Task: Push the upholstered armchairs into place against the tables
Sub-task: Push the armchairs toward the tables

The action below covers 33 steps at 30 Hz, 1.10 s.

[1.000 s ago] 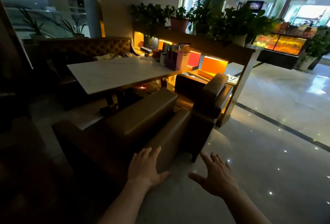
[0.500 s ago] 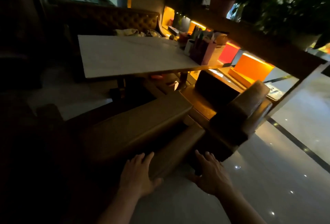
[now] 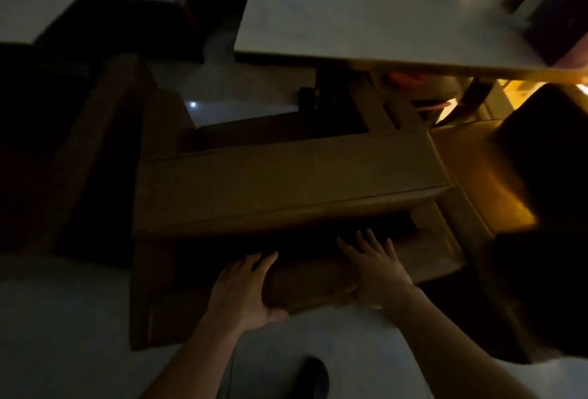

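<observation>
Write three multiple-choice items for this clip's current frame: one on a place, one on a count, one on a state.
1. Where do both hands rest?
A. on the white tabletop
B. on the back of the near armchair
C. on the floor

2. How many hands touch the armchair?
A. none
B. one
C. two

3. How do the fingers of the right hand lie?
A. spread flat
B. balled in a fist
C. pinching a cloth

Answers:
1 B: the left hand and the right hand lie on the armchair back, short of the table.
2 C: both palms press it.
3 A: the fingers are straight and apart.
</observation>
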{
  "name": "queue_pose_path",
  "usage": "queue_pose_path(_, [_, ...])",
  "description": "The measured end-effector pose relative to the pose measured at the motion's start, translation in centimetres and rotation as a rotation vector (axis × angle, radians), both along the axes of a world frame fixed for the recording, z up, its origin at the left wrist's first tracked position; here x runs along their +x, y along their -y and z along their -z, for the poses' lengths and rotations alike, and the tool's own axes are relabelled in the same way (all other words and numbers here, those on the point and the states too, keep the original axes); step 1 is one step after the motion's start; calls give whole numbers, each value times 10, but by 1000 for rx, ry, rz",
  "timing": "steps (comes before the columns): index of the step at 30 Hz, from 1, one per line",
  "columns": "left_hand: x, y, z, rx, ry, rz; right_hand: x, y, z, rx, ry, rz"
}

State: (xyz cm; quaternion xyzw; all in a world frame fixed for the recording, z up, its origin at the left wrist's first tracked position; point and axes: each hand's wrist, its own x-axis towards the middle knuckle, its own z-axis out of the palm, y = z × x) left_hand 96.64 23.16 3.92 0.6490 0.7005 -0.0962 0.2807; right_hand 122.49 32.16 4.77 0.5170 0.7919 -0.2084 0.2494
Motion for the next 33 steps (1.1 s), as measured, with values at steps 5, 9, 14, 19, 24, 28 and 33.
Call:
queue_pose_path(5, [19,13,19,117,-56,-56,0,27,29,209,-115,10])
queue_pose_path(9, [22,21,25,177,-62,-54,6,30,34,258,-156,1])
queue_pose_path(14, [22,36,30,223,-63,-58,1,46,34,276,-141,11])
queue_pose_path(19, [13,79,36,235,-39,-48,-7,93,34,226,-93,45])
queue_pose_path(24, [-5,119,33,214,-21,1,-24,142,31,134,-23,72])
queue_pose_path(28, [-15,130,34,217,-11,20,-38,153,28,109,-5,81])
queue_pose_path(33, [-22,125,40,217,16,27,-38,148,32,93,-15,84])
